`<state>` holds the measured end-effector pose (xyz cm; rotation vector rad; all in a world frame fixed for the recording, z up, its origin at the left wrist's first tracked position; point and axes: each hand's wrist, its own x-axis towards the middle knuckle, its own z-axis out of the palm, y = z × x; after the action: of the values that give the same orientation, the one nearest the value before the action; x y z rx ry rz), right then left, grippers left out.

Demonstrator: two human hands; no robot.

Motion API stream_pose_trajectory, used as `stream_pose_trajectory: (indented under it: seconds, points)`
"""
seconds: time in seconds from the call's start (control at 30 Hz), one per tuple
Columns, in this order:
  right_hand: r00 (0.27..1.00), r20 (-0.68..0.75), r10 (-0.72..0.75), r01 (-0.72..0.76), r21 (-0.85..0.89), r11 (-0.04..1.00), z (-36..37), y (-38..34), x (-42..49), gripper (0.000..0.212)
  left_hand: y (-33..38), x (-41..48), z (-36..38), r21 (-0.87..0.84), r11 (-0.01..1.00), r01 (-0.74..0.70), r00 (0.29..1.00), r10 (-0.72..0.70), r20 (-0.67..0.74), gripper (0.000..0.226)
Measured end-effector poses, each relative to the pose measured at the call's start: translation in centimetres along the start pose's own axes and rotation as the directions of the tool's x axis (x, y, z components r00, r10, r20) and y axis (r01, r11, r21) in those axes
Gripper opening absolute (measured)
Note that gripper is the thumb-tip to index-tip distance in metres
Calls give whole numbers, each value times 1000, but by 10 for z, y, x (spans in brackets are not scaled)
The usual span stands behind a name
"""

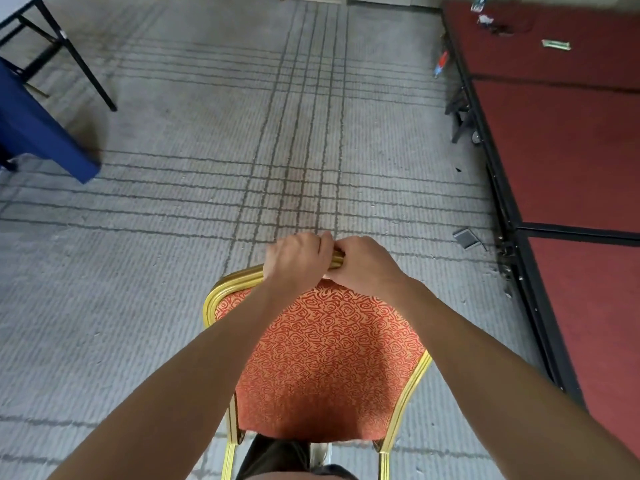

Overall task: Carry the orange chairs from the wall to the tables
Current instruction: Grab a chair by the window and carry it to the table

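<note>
no legible text, labels or numbers, small packets on the red platform (571,140) too blurred

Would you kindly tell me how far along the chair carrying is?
Done: one orange chair is out on the open carpet. In hand: the left hand and right hand both grip its gold top rail. Left: it has yet to reach the blue-draped table at far left.

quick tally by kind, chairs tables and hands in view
orange chair: 1
tables: 2 (folding table, blue-draped table)
hands: 2 (left hand, right hand, both gripping the chair's top rail)
total: 5
</note>
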<state>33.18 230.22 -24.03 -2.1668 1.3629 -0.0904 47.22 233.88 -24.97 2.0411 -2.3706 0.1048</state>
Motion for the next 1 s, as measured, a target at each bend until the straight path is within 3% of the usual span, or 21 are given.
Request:
stream_pose_trajectory:
  seconds: [0.17,0.3,0.43,0.63,0.7,0.83,1.0]
  points:
    - [995,89,53,-57,41,998,-18,9,59,20,-27,64,23,-53,981,-188,981,190,46,27]
    - [993,101,56,-52,-44,998,-52,-1,112,18,-56,120,12,-98,975,-198,980,200,8,25]
    - [1000,11,-10,12,-165,986,-99,-23,153,26,-92,163,-23,-118,969,-218,964,196,-177,19]
    - [987,-56,-151,124,-332,935,-121,-30,210,15,-126,211,-34,-157,976,-148,973,116,-198,21]
    - [984,-23,-177,153,-401,903,-117,-24,232,15,-135,226,-22,-142,978,-155,979,134,-152,22]
    - [979,17,-201,186,-467,865,-105,-5,288,15,-156,270,9,-220,976,-8,999,-1,-41,31]
    - [979,90,-184,205,-429,880,-114,25,385,11,-182,352,40,-116,990,-77,994,85,69,25]
